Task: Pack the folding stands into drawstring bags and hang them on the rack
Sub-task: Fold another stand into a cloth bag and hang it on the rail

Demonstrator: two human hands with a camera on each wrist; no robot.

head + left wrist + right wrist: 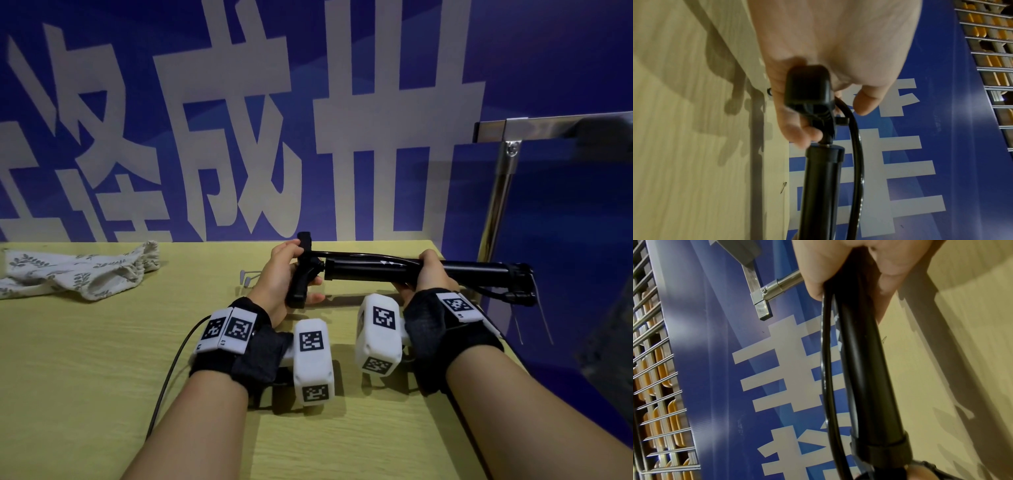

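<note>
A black folding stand (373,268) hangs level above the yellow table (102,359), held by both hands. My left hand (286,270) grips the black head piece (809,91) at its left end, with the thumb on top. Around the middle of the tube (863,363) my right hand (432,274) is wrapped, also holding a thin black cable (827,369) against it. The stand's folded far end (520,284) sticks out past the table's right edge. A white drawstring bag (78,274) with a leaf print lies crumpled at the back left of the table.
A steel rack (503,164) with a horizontal bar (548,126) stands at the right behind the table. Close behind the table rises a blue wall banner (239,120). Small metal hooks (248,275) lie on the table just left of my left hand.
</note>
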